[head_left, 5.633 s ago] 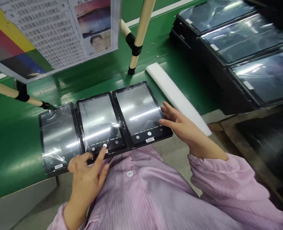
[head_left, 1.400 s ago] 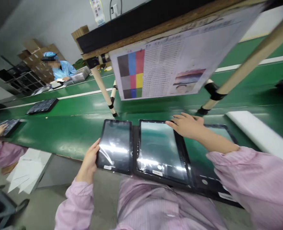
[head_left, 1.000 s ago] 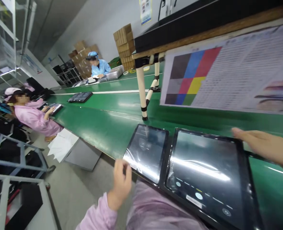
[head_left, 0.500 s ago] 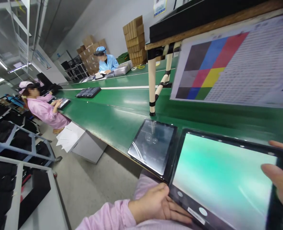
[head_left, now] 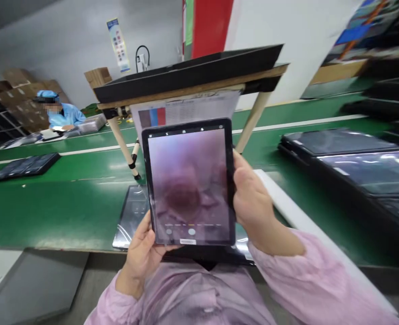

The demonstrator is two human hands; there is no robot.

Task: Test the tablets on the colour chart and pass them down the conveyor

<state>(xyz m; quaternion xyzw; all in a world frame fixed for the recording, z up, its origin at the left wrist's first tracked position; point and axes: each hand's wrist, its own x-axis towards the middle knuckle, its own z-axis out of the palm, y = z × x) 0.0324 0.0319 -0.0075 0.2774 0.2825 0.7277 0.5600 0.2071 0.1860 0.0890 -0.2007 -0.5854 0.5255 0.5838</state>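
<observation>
Upright in front of me is a black-framed tablet (head_left: 190,180), its screen lit with a blurred pinkish camera picture and a row of controls along the bottom. My left hand (head_left: 145,253) grips its lower left corner, fingers behind it. On the right edge, my right hand (head_left: 251,198) is closed around the frame. A second tablet (head_left: 130,216) with a dark, glossy screen lies on the green bench, partly hidden behind the held one and my left hand.
A stand (head_left: 256,117) with a black tray on top and a colour chart (head_left: 157,116) rises behind the tablet. Trays of dark tablets (head_left: 364,167) lie right, beside a white strip (head_left: 287,207). More devices (head_left: 25,167) lie left; a blue-clad co-worker (head_left: 64,115) sits beyond.
My view has swung to the right. The held tablet has gone from tilted low on the right to upright before me, and its screen has turned from green to a pinkish picture.
</observation>
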